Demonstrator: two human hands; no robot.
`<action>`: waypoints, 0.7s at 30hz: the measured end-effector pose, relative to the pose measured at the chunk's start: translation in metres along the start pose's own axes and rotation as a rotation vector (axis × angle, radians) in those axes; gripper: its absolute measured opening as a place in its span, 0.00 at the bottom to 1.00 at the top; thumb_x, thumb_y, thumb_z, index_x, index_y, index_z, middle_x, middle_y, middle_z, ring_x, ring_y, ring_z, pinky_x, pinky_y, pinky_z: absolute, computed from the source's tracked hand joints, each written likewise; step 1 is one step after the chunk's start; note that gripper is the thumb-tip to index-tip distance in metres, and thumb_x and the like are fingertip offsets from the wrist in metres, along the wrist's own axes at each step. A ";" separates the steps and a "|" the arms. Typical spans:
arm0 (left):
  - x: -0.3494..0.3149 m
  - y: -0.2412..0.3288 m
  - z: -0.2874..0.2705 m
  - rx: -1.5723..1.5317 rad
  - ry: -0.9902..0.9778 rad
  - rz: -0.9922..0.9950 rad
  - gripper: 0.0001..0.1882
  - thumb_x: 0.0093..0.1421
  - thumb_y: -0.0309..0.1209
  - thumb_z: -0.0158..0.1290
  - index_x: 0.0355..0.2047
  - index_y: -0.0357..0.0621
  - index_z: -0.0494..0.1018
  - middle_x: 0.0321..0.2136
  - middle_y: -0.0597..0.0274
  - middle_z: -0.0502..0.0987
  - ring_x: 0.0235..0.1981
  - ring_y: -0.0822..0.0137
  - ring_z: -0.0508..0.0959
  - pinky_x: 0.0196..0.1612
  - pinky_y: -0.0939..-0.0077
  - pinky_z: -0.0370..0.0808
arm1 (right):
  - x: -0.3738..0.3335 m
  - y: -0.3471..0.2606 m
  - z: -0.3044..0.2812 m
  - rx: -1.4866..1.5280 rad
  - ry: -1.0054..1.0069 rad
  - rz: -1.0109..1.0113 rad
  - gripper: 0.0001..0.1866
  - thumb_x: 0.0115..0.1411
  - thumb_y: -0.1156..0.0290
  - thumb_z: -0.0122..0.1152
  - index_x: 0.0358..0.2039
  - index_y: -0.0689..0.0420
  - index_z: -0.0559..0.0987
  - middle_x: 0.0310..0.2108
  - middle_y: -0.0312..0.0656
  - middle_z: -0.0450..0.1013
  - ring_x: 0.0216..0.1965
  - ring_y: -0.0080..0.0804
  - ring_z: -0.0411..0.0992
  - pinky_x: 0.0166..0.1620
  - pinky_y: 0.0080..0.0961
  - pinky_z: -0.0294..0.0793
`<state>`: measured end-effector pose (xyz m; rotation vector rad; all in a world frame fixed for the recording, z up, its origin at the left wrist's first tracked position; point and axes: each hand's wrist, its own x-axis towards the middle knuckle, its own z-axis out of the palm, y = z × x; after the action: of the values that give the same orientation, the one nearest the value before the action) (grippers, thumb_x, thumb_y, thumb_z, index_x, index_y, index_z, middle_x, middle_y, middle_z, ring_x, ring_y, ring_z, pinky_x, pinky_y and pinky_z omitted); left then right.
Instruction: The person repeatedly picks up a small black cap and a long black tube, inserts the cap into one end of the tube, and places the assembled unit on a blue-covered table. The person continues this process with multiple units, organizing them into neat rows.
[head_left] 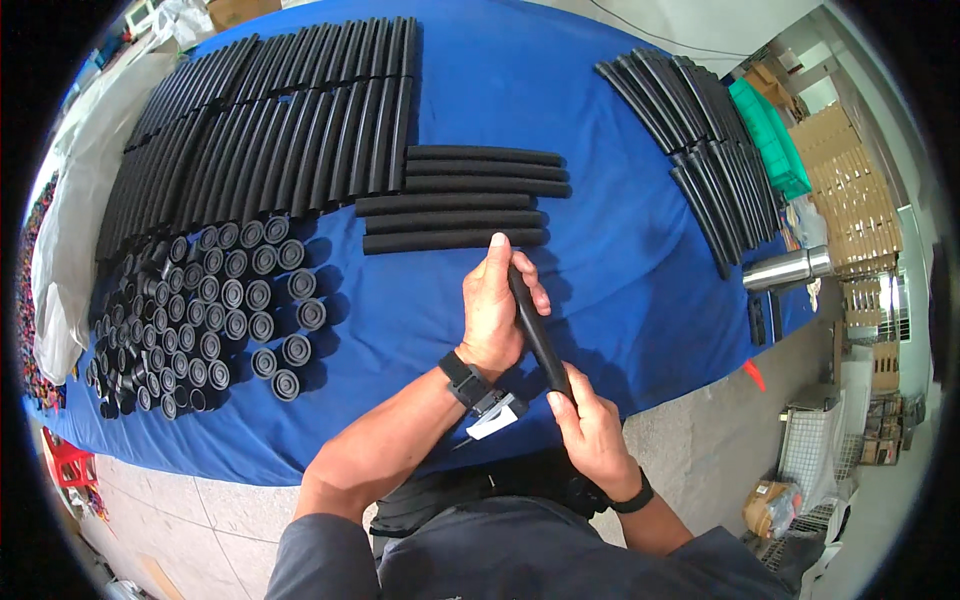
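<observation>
A white plastic sheet (62, 240) drapes over the left side of the blue cloth (480, 70). Next to it lie many round black caps (259, 327), showing ringed faces, and behind them rows of black rods (350, 135) set side by side. Further right, a small group of matte black rods (450, 203) lies crosswise, just beyond the hands.

The left hand (490, 318), a dark strap at its wrist, grasps the far end of one black tube (540, 335), its fingers curled around it and the thumb pointing away from the body. The tube is held in front of the person, over the near part of the cloth, slanting from upper left to lower right. It is slim, rounded and plain, nearly straight, dark along its length with a faint sheen; whether it is hollow cannot be told. The right hand (597, 432) grips its near end between thumb and fingers.

At the far right, more black rods (705, 165) lie near a green crate (772, 140) and a shiny metal cylinder (785, 269).
</observation>
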<state>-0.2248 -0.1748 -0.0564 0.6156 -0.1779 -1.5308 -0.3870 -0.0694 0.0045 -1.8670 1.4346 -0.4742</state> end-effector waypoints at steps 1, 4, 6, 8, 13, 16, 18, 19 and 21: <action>0.000 -0.001 0.000 0.004 0.000 -0.001 0.26 0.72 0.56 0.45 0.30 0.48 0.70 0.22 0.66 0.69 0.19 0.68 0.72 0.24 0.71 0.73 | -0.001 0.002 0.001 -0.029 0.023 -0.038 0.21 0.72 0.67 0.54 0.62 0.62 0.68 0.30 0.59 0.75 0.29 0.51 0.79 0.36 0.40 0.76; 0.002 -0.003 -0.002 -0.015 -0.043 -0.023 0.31 0.70 0.61 0.44 0.30 0.44 0.72 0.23 0.62 0.73 0.20 0.65 0.76 0.26 0.68 0.77 | -0.002 0.008 0.001 0.003 0.018 -0.071 0.21 0.73 0.65 0.53 0.61 0.62 0.69 0.28 0.51 0.75 0.24 0.41 0.77 0.29 0.35 0.76; 0.002 0.002 0.003 -0.102 -0.080 -0.091 0.35 0.69 0.65 0.41 0.33 0.41 0.74 0.25 0.58 0.75 0.24 0.61 0.78 0.30 0.65 0.79 | -0.004 0.014 -0.013 0.400 -0.151 0.245 0.21 0.74 0.62 0.51 0.61 0.60 0.69 0.27 0.43 0.73 0.20 0.31 0.73 0.23 0.28 0.72; 0.002 0.014 0.011 -0.251 -0.112 -0.207 0.39 0.68 0.68 0.37 0.38 0.41 0.75 0.28 0.56 0.77 0.29 0.57 0.79 0.37 0.61 0.80 | -0.005 0.015 -0.024 0.802 -0.251 0.409 0.20 0.76 0.59 0.48 0.60 0.57 0.69 0.26 0.32 0.67 0.16 0.16 0.64 0.16 0.15 0.63; 0.006 0.011 0.005 -0.148 -0.079 -0.260 0.37 0.68 0.68 0.39 0.26 0.45 0.75 0.22 0.58 0.75 0.25 0.59 0.77 0.32 0.64 0.78 | -0.012 0.015 -0.031 0.862 -0.354 0.468 0.22 0.76 0.58 0.46 0.62 0.60 0.69 0.24 0.34 0.68 0.15 0.17 0.64 0.16 0.17 0.63; 0.003 0.013 0.003 -0.085 -0.084 -0.206 0.34 0.68 0.66 0.43 0.21 0.49 0.70 0.16 0.64 0.69 0.17 0.65 0.71 0.22 0.70 0.70 | -0.014 0.019 -0.022 0.587 -0.302 0.399 0.20 0.76 0.60 0.48 0.61 0.59 0.69 0.25 0.34 0.68 0.16 0.18 0.65 0.17 0.17 0.64; -0.002 0.011 0.008 -0.073 0.047 -0.194 0.33 0.68 0.65 0.44 0.19 0.51 0.66 0.14 0.66 0.64 0.14 0.68 0.65 0.19 0.71 0.63 | -0.016 0.015 -0.018 0.508 -0.289 0.370 0.20 0.75 0.61 0.48 0.62 0.58 0.69 0.23 0.33 0.68 0.16 0.17 0.66 0.18 0.18 0.65; -0.003 0.013 0.007 -0.079 0.055 -0.210 0.33 0.68 0.65 0.44 0.19 0.51 0.66 0.14 0.66 0.65 0.14 0.68 0.65 0.19 0.71 0.64 | -0.017 0.014 -0.016 0.499 -0.281 0.358 0.20 0.75 0.61 0.48 0.62 0.58 0.69 0.22 0.33 0.68 0.16 0.17 0.66 0.18 0.18 0.65; -0.004 0.016 0.004 -0.077 0.068 -0.225 0.33 0.68 0.65 0.44 0.20 0.51 0.66 0.14 0.66 0.65 0.14 0.68 0.65 0.19 0.71 0.64 | -0.018 0.013 -0.013 0.484 -0.268 0.347 0.20 0.75 0.62 0.48 0.62 0.59 0.69 0.22 0.33 0.68 0.16 0.17 0.66 0.18 0.18 0.66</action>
<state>-0.2126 -0.1732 -0.0442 0.6422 0.0029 -1.7221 -0.4102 -0.0585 0.0063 -1.2189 1.2868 -0.3442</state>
